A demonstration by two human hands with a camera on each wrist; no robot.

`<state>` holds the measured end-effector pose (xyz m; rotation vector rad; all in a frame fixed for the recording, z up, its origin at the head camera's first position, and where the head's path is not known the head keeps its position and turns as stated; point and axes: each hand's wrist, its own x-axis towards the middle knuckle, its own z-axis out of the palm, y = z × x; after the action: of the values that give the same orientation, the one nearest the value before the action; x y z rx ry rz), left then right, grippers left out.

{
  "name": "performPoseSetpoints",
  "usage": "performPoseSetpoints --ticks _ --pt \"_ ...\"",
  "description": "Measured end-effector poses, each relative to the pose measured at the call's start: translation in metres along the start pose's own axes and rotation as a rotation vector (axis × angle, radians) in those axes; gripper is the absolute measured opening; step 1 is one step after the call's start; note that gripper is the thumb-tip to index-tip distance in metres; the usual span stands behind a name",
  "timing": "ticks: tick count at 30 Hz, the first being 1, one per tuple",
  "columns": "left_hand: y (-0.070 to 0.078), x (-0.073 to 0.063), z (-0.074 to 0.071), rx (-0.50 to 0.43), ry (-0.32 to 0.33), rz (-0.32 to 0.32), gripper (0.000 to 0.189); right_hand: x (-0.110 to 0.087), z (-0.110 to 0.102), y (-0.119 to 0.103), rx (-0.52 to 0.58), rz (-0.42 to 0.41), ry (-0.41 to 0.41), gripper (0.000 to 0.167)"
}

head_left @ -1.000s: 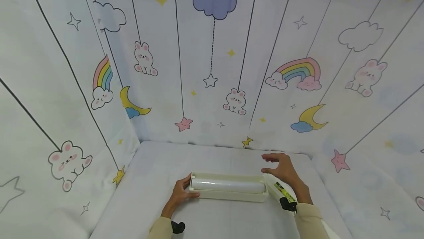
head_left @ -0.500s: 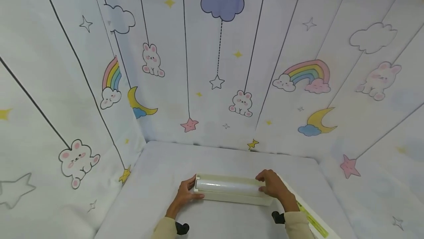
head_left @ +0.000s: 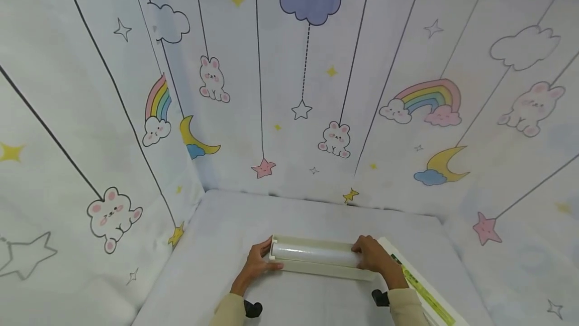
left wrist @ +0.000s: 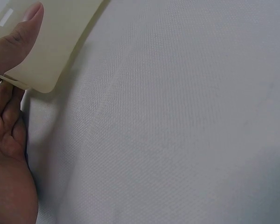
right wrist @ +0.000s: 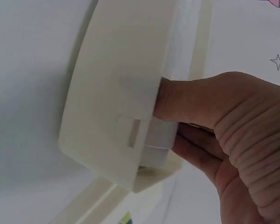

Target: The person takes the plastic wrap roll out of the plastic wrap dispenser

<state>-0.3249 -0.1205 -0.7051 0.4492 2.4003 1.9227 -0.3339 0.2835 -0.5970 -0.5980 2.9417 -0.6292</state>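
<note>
A long cream plastic dispenser box (head_left: pixel 323 269) lies lengthwise in front of me, its top uncovered. Inside it is a shiny roll of cling film (head_left: pixel 312 254). My left hand (head_left: pixel 258 265) grips the box's left end, thumb on the near wall and fingers at the end; the left wrist view shows that thumb (left wrist: pixel 24 35) flat against the plastic. At the other end, my right hand (head_left: pixel 377 260) reaches into the box and pinches the end of the roll between thumb and fingers. From the right wrist, the roll's pale end (right wrist: pixel 159 135) shows just past the thumb.
Right of the box, partly behind my right forearm, a long cream lid (head_left: pixel 427 293) with a yellow-green label lies slanted on the white table cover (head_left: pixel 298 298). White cloth walls (head_left: pixel 271 80) with printed rabbits, clouds and stars rise at the back and both sides.
My right hand, raised beyond the box's right end with fingers spread a second ago, has come down and left onto the roll's right end. The left hand keeps its grip.
</note>
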Motion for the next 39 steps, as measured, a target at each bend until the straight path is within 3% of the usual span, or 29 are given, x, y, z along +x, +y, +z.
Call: performPoseSetpoints --ticks 5,8,14,18,21,25,34,39 --pt "0.001 0.004 0.001 -0.013 -0.009 -0.055 0.103 0.000 0.005 0.006 -0.008 -0.006 0.021 0.040" --pt "0.000 0.005 0.000 -0.022 -0.009 -0.034 0.103 0.000 0.009 0.010 -0.001 -0.032 0.044 0.040" --pt "-0.003 0.005 -0.001 0.018 -0.021 0.073 0.100 -0.004 0.018 0.017 0.034 -0.100 0.056 0.037" --pt "0.000 0.007 -0.001 -0.015 -0.018 0.031 0.102 -0.005 0.022 0.021 0.084 -0.074 0.056 0.037" --pt "0.001 0.007 0.001 -0.036 -0.015 -0.035 0.104 -0.006 0.025 0.022 0.118 -0.040 0.046 0.039" --pt "0.002 0.006 0.003 -0.027 -0.012 -0.062 0.104 -0.008 0.027 0.024 0.134 -0.033 0.041 0.041" --pt "0.006 0.001 0.003 -0.048 -0.007 -0.073 0.105 -0.009 0.016 0.020 0.167 -0.036 0.012 0.044" --pt "0.005 0.001 0.001 -0.010 0.004 -0.033 0.105 -0.008 0.007 0.016 0.218 -0.024 -0.002 0.046"
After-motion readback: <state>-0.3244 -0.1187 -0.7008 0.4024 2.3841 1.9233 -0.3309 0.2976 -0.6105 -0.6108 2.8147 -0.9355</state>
